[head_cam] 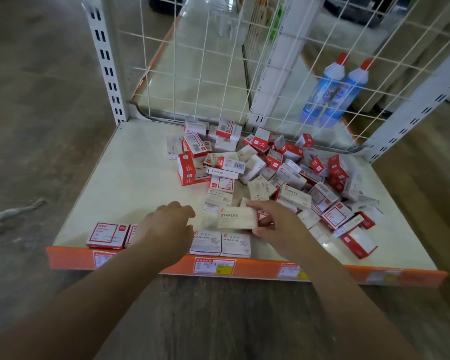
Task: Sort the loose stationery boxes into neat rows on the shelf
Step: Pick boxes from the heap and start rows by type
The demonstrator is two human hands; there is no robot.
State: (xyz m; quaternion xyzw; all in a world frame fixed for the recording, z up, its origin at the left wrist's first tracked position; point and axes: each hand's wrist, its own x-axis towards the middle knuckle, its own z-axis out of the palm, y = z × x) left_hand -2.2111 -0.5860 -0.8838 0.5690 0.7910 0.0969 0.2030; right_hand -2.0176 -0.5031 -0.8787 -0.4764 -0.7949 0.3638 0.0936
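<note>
Staples box [236, 217] in right hand [276, 224], left hand [166, 227] hiding row boxes

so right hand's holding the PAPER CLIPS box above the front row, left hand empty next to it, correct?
Not quite. The box in the right hand reads STAPLES, not PAPER CLIPS, as the head view shows. The two paper clips boxes lie in the front row below it. The rest holds: the left hand is empty beside it.
</note>
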